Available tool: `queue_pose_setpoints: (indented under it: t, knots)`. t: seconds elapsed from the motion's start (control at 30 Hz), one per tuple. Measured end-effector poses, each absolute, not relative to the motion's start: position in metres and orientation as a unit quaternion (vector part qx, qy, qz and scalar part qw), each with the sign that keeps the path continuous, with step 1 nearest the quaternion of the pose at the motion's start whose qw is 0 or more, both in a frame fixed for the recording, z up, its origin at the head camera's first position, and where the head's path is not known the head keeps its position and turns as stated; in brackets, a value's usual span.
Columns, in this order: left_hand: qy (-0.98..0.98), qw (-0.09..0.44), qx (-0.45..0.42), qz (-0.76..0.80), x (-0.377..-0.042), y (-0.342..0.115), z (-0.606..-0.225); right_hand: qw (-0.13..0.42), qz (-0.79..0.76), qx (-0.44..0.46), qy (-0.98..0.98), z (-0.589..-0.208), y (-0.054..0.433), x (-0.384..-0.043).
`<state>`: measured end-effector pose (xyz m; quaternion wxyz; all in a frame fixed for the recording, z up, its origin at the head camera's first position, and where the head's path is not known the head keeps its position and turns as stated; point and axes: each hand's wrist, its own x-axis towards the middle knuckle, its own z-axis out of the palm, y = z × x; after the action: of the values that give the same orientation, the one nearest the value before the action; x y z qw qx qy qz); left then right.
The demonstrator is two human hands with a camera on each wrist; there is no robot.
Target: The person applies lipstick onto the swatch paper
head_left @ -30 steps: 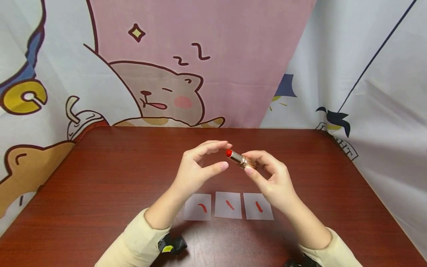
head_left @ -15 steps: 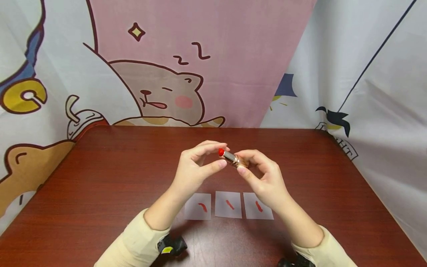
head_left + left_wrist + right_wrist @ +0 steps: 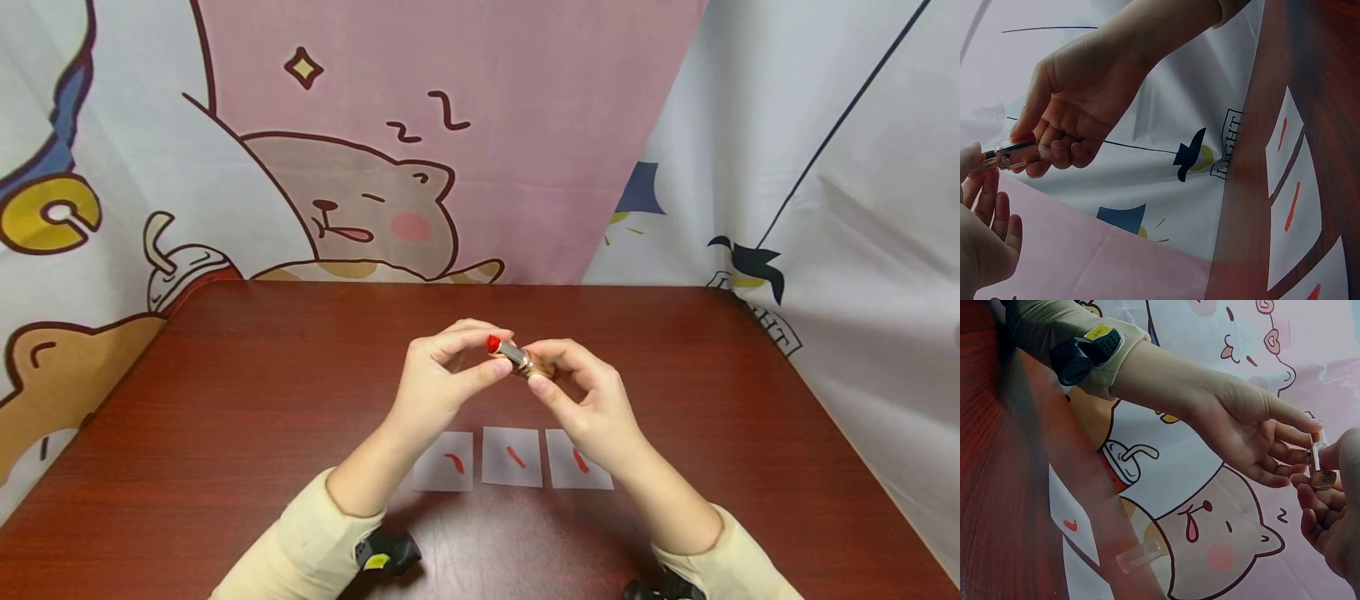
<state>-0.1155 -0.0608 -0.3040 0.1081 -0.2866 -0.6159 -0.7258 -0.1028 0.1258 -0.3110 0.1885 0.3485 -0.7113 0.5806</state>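
A tube of lipstick [image 3: 514, 355] is held aslant in mid-air above the desk [image 3: 300, 383], its red tip [image 3: 492, 343] raised toward the person's left side. The right hand [image 3: 600, 400] grasps the gold base, thumb on the near side and fingers on the far side. The left hand [image 3: 433, 375] pinches the metal barrel near the red tip, thumb below and in front, forefinger behind; its other fingers are bent loosely. On the desk, below the hands and nearer the person, three squares of white paper lie in a row with narrow gaps between them. The leftmost paper [image 3: 429, 477] bears a curved red stroke, the middle paper [image 3: 495, 468] a slanting one, and the rightmost paper [image 3: 598, 475] another, partly covered from above by the right hand. The right wrist view also shows a clear cylinder [image 3: 1138, 556] beyond the papers; whether it stands or lies is hard to tell. Cream sleeves [image 3: 303, 537] cover the forearms, and a black wrist camera [image 3: 393, 550] with a yellow label sits at the left cuff. Behind the desk hangs a printed cloth [image 3: 540, 150] with a sleeping bear [image 3: 375, 200] on pink.
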Motion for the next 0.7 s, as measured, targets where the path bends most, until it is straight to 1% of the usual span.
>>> queue_pose_setpoints:
  t: [0.7]
  knots:
    - [-0.619, 0.120, -0.295, -0.718, -0.1166, -0.0616, -0.3047, 0.174, 0.584, 0.340, -0.717, -0.3154, 0.1257, -0.1027]
